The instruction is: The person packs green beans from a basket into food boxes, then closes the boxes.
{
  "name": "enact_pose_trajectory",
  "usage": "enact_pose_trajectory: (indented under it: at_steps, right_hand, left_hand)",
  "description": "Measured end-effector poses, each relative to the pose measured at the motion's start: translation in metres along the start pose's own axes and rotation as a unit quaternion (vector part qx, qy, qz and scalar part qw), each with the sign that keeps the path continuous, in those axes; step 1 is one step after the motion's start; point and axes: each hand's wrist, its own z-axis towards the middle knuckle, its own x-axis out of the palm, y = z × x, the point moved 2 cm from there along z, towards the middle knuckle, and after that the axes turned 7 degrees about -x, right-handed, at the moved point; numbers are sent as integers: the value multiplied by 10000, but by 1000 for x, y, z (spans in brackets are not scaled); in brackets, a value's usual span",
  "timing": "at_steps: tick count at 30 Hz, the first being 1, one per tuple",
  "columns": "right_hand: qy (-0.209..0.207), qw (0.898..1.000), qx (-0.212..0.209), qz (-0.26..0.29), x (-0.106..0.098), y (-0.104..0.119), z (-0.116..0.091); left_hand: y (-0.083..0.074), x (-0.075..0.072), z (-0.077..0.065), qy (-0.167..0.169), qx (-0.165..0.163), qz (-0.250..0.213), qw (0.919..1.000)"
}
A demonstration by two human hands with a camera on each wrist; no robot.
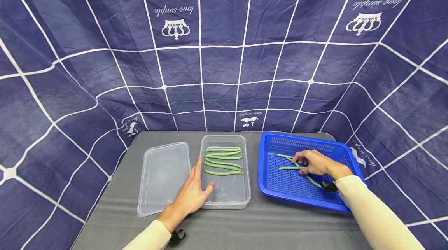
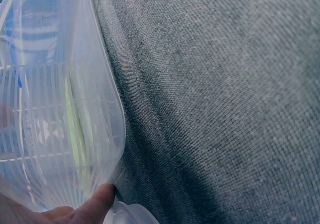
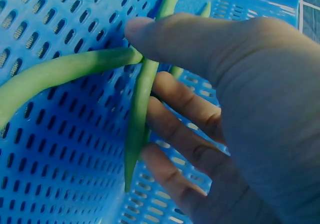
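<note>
A green bean (image 3: 138, 104) lies within the blue basket (image 1: 297, 200), between the thumb and fingers of the right hand (image 1: 312, 162), which pinches it with its fingers bent and set a little apart along the pod. Another bean (image 3: 65, 72) touches it from the side on the slotted basket floor. The left hand (image 1: 192, 191) is not clenched: its fingers stretch nearly straight along the left wall of a clear plastic container (image 1: 227, 205), touching it, while its thumb reaches over the rim. Inside, several pods (image 1: 222, 173) lie side by side, roughly crosswise, towards the far end. A flat translucent lid (image 1: 164, 180) rests to the left of the container, and the basket stands to its right, a little apart. All three sit on a grey cloth-covered table (image 1: 245, 228). Beyond and on both sides hangs navy fabric (image 1: 224, 67) with a white grid, crowns and lettering, some upside down. Cream sleeves (image 1: 376, 211) cover both forearms.
</note>
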Motion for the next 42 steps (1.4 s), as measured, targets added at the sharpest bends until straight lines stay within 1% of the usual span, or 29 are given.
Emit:
enact_pose_trajectory:
  at_steps: [7,18,25,29,36,42]
  right_hand:
    - [-83,9998,13,190,5,-2,-1]
    - [-235,9994,-201,128,6,-1,-3]
    - [-140,9998,53,124,7,-2,-1]
    - [-162,9998,62,22,6,0,0]
    - [-338,9994,-44,-30,3,6,2]
    - [-422,9990,-162,56,-1,10,5]
  left_hand:
    - [1,3,0,44,-91,-46,9999]
    - [1,3,1,52,-70,-38,10000]
    - [2,2,2,67,-41,-65,9999]
    - [2,2,2,58,-39,-77,9999]
    - [3,2,1,43,-12,-94,9999]
    - [3,2,2,22,-9,-70,10000]
